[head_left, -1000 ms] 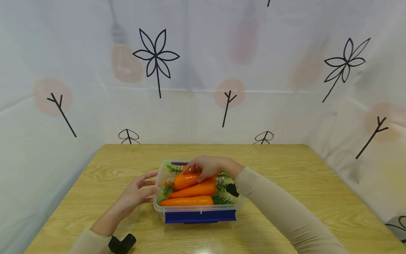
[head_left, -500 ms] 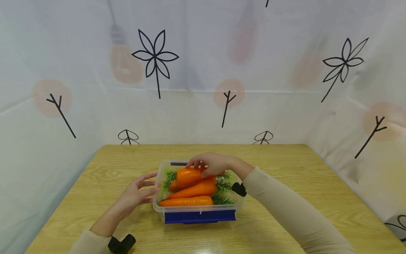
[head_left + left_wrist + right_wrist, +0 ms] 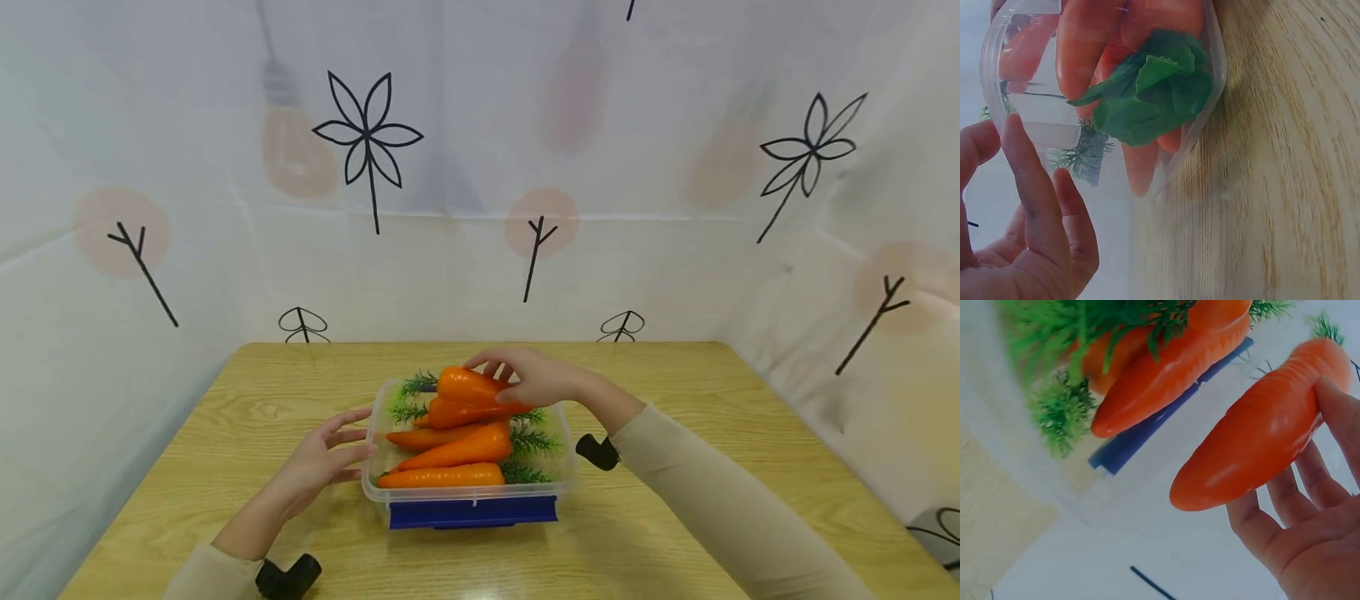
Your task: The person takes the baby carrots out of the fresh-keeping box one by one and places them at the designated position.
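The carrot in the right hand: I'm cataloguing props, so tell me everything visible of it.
The carrot is glossy orange and plastic-looking, with faint ridges near its thick end, where green fronds sprout. It is held above the far side of the clear box, roughly crosswise, fronds toward the head view's left. The right hand holds it between thumb and fingers. It seems apart from other carrots.

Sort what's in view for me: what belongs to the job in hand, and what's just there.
Likely in the job:
Box
Right hand, gripping a carrot
Other carrots, in the box
Left hand, at the box's side
Leaf, in the box (less sure)

Just there:
Table, under the box
Cloth, behind the table
Black devices, one at each wrist
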`<state>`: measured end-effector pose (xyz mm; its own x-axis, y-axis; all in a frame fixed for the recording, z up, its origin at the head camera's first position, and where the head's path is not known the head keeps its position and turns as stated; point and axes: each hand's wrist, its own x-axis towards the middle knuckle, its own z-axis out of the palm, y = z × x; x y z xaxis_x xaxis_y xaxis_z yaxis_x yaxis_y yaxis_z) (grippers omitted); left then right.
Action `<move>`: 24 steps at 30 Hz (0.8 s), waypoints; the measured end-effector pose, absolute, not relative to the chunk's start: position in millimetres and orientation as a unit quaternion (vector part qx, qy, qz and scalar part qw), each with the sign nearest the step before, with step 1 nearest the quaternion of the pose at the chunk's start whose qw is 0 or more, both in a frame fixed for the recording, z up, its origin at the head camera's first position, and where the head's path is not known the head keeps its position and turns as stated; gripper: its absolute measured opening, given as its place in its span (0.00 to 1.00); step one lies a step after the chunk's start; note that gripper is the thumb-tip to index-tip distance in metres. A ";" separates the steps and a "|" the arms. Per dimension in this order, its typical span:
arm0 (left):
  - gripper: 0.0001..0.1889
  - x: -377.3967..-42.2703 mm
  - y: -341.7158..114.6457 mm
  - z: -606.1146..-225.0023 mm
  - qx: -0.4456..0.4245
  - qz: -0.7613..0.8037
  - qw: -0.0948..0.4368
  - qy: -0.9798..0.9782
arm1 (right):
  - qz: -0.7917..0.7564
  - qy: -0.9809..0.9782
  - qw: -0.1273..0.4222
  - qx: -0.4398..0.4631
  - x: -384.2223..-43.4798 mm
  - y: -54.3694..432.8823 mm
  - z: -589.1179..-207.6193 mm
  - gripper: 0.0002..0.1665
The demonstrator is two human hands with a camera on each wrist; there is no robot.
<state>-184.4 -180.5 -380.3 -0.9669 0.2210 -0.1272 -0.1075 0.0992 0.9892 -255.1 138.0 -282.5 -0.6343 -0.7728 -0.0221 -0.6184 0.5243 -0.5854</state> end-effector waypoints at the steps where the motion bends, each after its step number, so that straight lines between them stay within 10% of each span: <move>1: 0.34 -184.0 -180.7 -380.1 0.042 0.670 0.122 0.731 | -0.279 0.862 0.134 -0.403 -254.6 140.8 -282.8 0.32; 24: 0.32 -183.9 -180.2 -379.2 0.036 0.670 0.123 0.731 | -0.367 0.897 -0.010 -0.247 -237.2 197.4 -303.8 0.33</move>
<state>-183.9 -180.2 -379.2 -0.9672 0.2177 -0.1308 -0.1112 0.1000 0.9887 -237.2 197.4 -303.8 -0.8781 -0.4348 0.1997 -0.4502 0.6094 -0.6527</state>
